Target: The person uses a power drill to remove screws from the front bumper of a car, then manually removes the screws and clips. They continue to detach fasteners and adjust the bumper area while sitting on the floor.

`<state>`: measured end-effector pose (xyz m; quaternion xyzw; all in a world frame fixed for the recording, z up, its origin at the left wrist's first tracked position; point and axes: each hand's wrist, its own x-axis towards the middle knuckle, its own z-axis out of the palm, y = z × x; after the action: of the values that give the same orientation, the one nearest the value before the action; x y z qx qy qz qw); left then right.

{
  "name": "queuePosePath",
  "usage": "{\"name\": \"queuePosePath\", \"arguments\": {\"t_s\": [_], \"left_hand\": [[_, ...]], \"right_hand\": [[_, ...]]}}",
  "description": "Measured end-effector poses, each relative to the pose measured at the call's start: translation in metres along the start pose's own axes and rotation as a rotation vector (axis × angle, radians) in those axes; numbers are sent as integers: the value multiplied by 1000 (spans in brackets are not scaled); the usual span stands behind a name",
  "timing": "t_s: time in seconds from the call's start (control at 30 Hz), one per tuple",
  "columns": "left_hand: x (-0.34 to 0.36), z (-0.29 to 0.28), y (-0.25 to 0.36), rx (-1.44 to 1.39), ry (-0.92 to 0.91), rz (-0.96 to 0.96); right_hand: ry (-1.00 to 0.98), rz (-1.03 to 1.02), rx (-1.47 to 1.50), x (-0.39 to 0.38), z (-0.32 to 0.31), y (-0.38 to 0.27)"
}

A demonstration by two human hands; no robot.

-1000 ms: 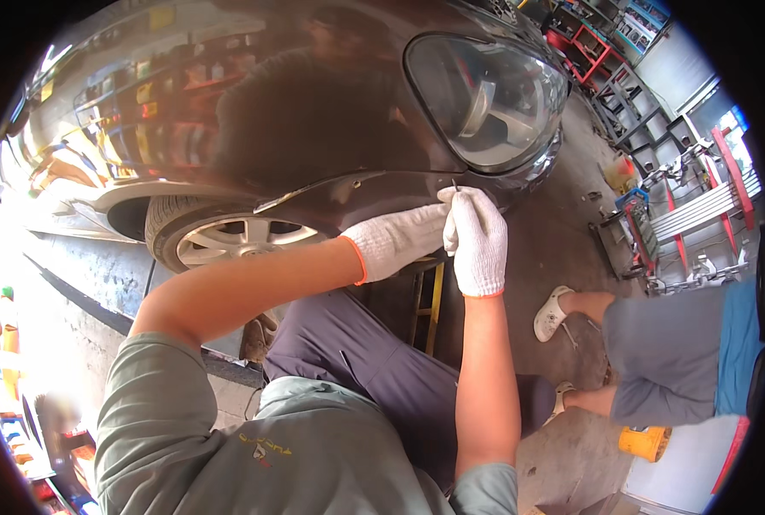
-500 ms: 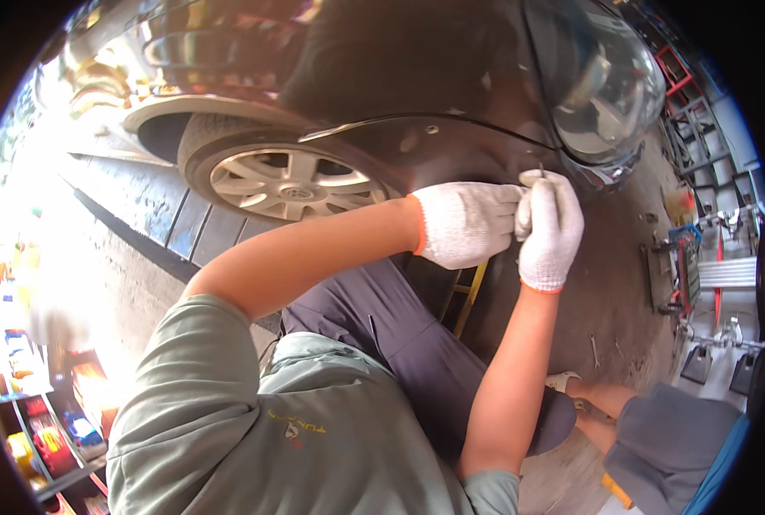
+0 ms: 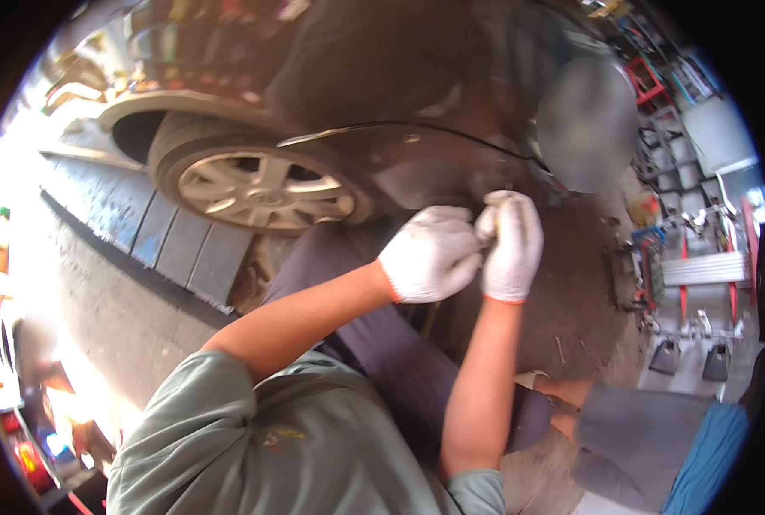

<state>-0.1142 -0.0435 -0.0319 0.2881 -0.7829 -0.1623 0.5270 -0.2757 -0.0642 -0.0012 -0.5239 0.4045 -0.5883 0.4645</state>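
Both my hands wear white knit gloves with orange cuffs and meet in front of the car's dark bumper [image 3: 434, 167]. My left hand [image 3: 431, 255] is closed, its knuckles up and fingers turned toward the other hand. My right hand [image 3: 513, 246] is closed in a pinch, and a tiny thin tip shows above its fingertips. What the fingers hold is too small and blurred to name. Left of the hands is the car's wheel [image 3: 262, 190], with a pale multi-spoke rim. Beyond my right hand sits the headlight [image 3: 586, 124], blurred.
The wheel stands by a dark metal platform [image 3: 176, 245]. A wrench-like tool [image 3: 560, 350] lies on the floor at right. Another person in grey shorts [image 3: 640, 429] is close at my lower right. Racks and metal equipment [image 3: 700, 270] line the right side; shelves [image 3: 35, 446] stand at lower left.
My view has shifted, so the car and hands sit further left. Both hands stay closed together, lower in the picture; the left one has turned more into a fist.
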Motion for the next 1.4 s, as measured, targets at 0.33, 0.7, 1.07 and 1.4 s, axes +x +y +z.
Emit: {"name": "queuePosePath", "arguments": {"t_s": [0.33,0.7,1.07,1.4], "left_hand": [[37,-20,46,-365,239,-594],[43,-22,33,-165,199,-435],[48,-28,20,-172,107,-426],[52,-43,9,-187,-12,-407]], "right_hand": [[144,-47,-157,-5,31,-27],[217,-199,-358,9,44,-22],[280,-161,-390,15,51,-27],[312,-115,-474,20,60,-36]]}}
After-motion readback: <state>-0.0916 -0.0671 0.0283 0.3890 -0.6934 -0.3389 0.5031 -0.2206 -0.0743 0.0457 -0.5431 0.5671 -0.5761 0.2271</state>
